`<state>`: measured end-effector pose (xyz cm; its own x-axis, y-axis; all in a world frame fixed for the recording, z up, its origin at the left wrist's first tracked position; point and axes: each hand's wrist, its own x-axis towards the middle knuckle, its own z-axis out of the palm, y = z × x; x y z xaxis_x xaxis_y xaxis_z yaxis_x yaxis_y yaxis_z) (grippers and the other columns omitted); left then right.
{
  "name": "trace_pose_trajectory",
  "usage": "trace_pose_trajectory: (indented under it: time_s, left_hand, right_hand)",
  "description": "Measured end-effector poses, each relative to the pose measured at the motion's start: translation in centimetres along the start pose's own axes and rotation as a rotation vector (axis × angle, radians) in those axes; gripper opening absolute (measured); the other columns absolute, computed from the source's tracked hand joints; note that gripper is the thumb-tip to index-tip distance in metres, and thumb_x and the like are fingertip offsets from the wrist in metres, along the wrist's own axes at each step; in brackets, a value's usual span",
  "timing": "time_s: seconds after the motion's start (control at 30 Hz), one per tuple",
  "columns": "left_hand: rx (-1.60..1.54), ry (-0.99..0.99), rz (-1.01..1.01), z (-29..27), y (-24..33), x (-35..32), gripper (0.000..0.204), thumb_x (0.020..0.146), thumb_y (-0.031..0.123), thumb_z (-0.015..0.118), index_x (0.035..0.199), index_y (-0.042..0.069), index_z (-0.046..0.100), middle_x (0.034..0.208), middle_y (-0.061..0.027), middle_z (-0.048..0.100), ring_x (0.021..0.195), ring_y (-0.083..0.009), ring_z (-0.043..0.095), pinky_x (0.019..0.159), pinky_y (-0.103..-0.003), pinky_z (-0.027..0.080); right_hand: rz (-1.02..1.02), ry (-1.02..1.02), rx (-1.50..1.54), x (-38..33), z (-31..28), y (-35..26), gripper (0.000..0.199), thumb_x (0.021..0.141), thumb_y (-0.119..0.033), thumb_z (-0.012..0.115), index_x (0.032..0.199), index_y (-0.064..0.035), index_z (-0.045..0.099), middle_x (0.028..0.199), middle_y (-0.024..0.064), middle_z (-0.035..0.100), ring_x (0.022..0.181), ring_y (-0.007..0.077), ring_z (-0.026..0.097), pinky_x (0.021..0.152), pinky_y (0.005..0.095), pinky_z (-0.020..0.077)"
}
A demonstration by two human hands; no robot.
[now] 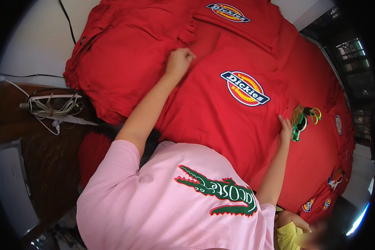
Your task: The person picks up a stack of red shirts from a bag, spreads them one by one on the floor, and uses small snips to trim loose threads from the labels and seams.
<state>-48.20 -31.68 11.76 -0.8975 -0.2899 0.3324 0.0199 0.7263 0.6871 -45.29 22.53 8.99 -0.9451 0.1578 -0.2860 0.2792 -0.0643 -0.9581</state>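
Spread before me is a red shirt with a blue, yellow and white printed emblem on it. Beyond its left edge my left hand is closed, pinching red cloth; the fingertips are partly blurred. On the shirt's right edge rests my right hand, fingers stretched out and touching the fabric. Just right of that hand lie a green tape cutter and yellow-handled scissors, with something brown beside them.
A pile of red shirts rises at the left, and another folded red shirt lies at the far side. Bundled white cables sit on a brown wooden surface. At the lower right is another person in a yellow sleeve.
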Motion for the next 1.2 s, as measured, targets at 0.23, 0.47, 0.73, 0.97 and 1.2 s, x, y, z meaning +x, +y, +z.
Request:
trace_pose_trajectory:
  time_s: [0.23, 0.47, 0.73, 0.97, 1.2]
  left_hand:
    - [-1.360, -0.410, -0.312, -7.1, 2.5, 11.0, 0.045, 0.099, 0.051, 0.062, 0.090, 0.007, 0.071, 0.081, -0.0001, 0.067, 0.071, -0.0088, 0.058, 0.071, -0.026, 0.051]
    - [-0.349, -0.747, -0.331, 2.4, -2.7, 2.1, 0.051, 0.078, 0.030, 0.089, 0.114, 0.000, 0.070, 0.112, -0.0102, 0.072, 0.107, -0.0192, 0.066, 0.095, -0.032, 0.051]
    - [-1.098, -0.604, -0.249, -6.4, 5.9, 1.6, 0.034, 0.089, 0.013, 0.077, 0.119, 0.004, 0.067, 0.112, -0.0027, 0.070, 0.103, -0.0124, 0.065, 0.095, -0.028, 0.050]
    - [-1.291, -0.531, -0.187, -15.2, 8.3, -1.6, 0.035, 0.094, 0.008, 0.070, 0.128, 0.007, 0.062, 0.114, -0.0006, 0.070, 0.106, -0.0124, 0.066, 0.095, -0.030, 0.052]
    - [-0.692, -1.277, 0.039, -21.0, 15.6, -8.6, 0.052, 0.086, 0.035, 0.083, 0.122, 0.001, 0.066, 0.103, 0.0033, 0.070, 0.094, -0.0058, 0.064, 0.083, -0.023, 0.052]
  right_hand:
    - [0.156, -0.187, -0.112, -2.0, 0.4, -1.0, 0.021, 0.090, -0.015, 0.073, 0.107, -0.0044, 0.073, 0.108, 0.0043, 0.075, 0.101, 0.0144, 0.067, 0.094, 0.0316, 0.0495]
    - [0.034, -0.236, -0.127, -4.2, 4.1, -3.5, 0.017, 0.091, -0.014, 0.074, 0.104, -0.0040, 0.077, 0.102, 0.0015, 0.076, 0.092, 0.0111, 0.067, 0.089, 0.0282, 0.0495]
    - [-0.391, -0.048, -0.326, -12.9, -2.0, -13.8, 0.027, 0.101, -0.023, 0.065, 0.102, 0.0026, 0.074, 0.105, -0.0032, 0.064, 0.099, 0.0087, 0.056, 0.092, 0.0242, 0.0407]
    - [-0.428, -0.097, -0.226, -21.9, -5.0, -17.5, 0.036, 0.105, -0.029, 0.059, 0.116, 0.0041, 0.069, 0.100, 0.0016, 0.066, 0.087, 0.0094, 0.058, 0.081, 0.0249, 0.0448]
    - [-0.808, 0.104, 0.160, -33.4, -7.1, -26.2, 0.075, 0.099, -0.066, 0.050, 0.118, 0.0046, 0.065, 0.115, 0.0167, 0.071, 0.100, 0.0227, 0.069, 0.087, 0.0367, 0.0570]
